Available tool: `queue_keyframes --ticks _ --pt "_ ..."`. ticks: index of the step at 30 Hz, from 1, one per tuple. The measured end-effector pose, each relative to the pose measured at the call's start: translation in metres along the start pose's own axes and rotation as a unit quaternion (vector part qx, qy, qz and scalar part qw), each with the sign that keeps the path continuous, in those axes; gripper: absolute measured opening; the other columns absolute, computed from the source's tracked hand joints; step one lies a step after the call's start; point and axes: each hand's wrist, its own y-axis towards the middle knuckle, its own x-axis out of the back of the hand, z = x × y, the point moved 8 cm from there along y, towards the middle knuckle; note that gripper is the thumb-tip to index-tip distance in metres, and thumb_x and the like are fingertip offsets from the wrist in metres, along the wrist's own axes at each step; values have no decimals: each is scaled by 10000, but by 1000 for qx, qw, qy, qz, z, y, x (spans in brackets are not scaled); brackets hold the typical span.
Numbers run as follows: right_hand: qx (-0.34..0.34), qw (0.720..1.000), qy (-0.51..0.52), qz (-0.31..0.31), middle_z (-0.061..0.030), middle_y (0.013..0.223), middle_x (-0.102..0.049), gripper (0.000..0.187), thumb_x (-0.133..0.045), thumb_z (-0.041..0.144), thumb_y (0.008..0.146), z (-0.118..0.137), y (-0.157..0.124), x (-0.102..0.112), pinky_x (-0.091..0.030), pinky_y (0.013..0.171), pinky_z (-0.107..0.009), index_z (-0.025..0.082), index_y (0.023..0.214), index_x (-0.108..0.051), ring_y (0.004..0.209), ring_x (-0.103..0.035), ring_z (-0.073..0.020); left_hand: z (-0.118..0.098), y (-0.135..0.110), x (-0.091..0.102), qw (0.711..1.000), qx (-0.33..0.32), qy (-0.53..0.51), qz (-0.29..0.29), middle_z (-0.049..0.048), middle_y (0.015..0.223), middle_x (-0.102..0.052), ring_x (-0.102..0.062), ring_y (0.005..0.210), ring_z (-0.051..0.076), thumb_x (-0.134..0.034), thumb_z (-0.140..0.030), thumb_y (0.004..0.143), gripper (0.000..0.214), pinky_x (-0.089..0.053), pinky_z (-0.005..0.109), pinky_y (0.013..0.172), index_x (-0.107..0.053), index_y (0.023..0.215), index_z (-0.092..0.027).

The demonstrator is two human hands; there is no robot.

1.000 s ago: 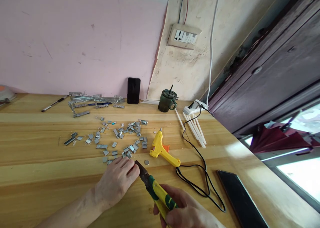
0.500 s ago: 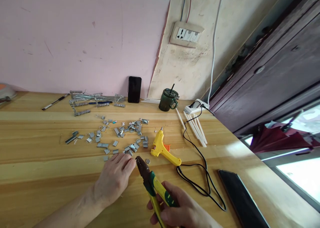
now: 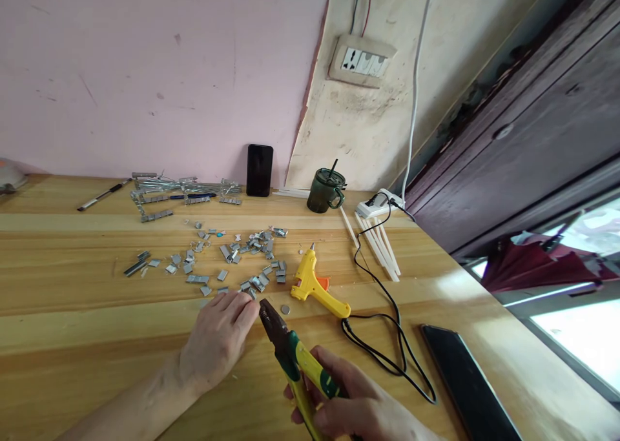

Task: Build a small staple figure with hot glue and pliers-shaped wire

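My right hand (image 3: 349,399) grips a pair of pliers (image 3: 303,357) by their yellow and green handles. The dark jaws point up and left and end right beside the fingertips of my left hand (image 3: 220,331). That hand is closed, its fingers pressed together low over the table; whatever it pinches is hidden behind the fingers. Just beyond it lie many small grey metal pieces (image 3: 256,281), scattered in loose clusters. A small round disc (image 3: 285,309) lies to the right of the plier jaws.
A yellow hot glue gun (image 3: 314,285) lies right of the pieces, its black cord (image 3: 400,338) looping toward a power strip (image 3: 380,203). White glue sticks (image 3: 380,247), a dark green mug (image 3: 325,191), an upright phone (image 3: 259,170), metal rods (image 3: 194,186) and a flat phone (image 3: 467,383) surround the work.
Both hands and the plier jaws have shifted slightly left. My grip on the pliers looks the same, and the view has tilted a little.
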Motion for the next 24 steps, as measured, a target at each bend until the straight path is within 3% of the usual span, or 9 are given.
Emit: queue_keyframes --ticks 5,9,15,20,24 --pt "30 997 -66 9 6 821 -589 280 -620 235 554 5 1 -3 -350 674 -276 187 812 -523 834 -570 -200 -5 2 -1 999 -20 19 20 54 681 -633 -585 617 208 -331 16 836 305 -448 313 583 -552 752 -176" --pt "21 998 -67 1 10 830 -598 285 -622 239 551 8 -1 -4 -346 699 -263 192 817 -530 836 -557 -181 -7 3 -2 999 -31 22 27 53 680 -623 -565 621 211 -320 -42 884 305 -427 320 593 -575 774 -170" --pt "23 996 -79 -18 29 766 -549 255 -600 175 545 11 -2 -3 -327 655 -230 183 784 -513 737 -471 -129 -4 2 -5 999 -6 -18 40 56 667 -610 -531 613 215 -324 -48 879 320 -410 322 588 -597 763 -169" --pt "62 991 -115 -16 41 721 -484 255 -565 222 559 6 7 -4 -294 591 -238 195 782 -446 654 -414 -114 9 -4 -18 988 90 -112 64 53 694 -604 -542 654 216 -339 -15 832 317 -406 313 611 -586 747 -194" --pt "130 968 -206 -63 59 700 -400 270 -534 206 574 -1 16 4 -307 573 -243 211 822 -426 625 -362 -110 24 -7 -27 946 225 -219 84 12 636 -517 -490 578 180 -355 -109 866 252 -373 281 554 -516 696 -201"
